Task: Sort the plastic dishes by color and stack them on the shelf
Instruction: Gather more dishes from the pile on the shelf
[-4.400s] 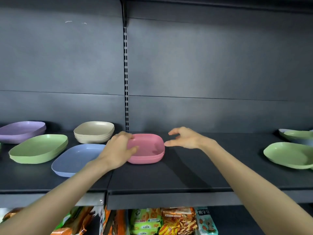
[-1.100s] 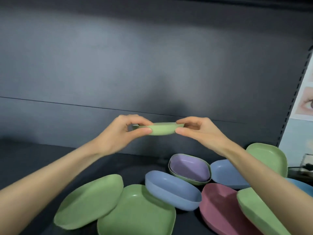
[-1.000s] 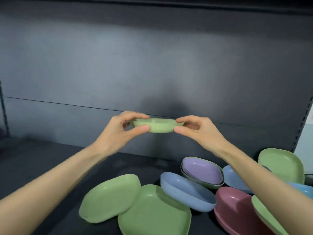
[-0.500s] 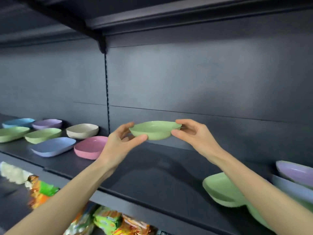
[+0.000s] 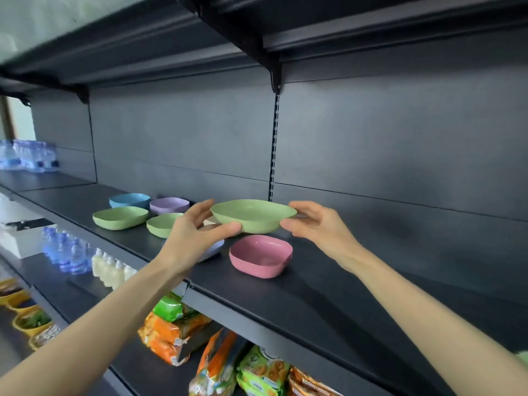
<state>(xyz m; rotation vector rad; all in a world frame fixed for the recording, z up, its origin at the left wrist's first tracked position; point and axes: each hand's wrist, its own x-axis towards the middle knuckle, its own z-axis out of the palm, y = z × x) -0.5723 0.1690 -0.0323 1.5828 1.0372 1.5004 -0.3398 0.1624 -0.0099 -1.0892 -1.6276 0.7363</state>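
With our left hand (image 5: 197,232) and right hand (image 5: 317,227) each closed in a pinching grip on opposite rims of the green dish (image 5: 253,217), held above the pink dish (image 5: 260,255) at mid-frame, we should carry it level and nest it squarely among the other green dishes (image 5: 120,218) on the shelf (image 5: 328,290), left of centre.

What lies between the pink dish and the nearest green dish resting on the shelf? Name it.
In the head view, a pale blue dish, mostly hidden behind the left hand, lies between the pink dish and that green dish.
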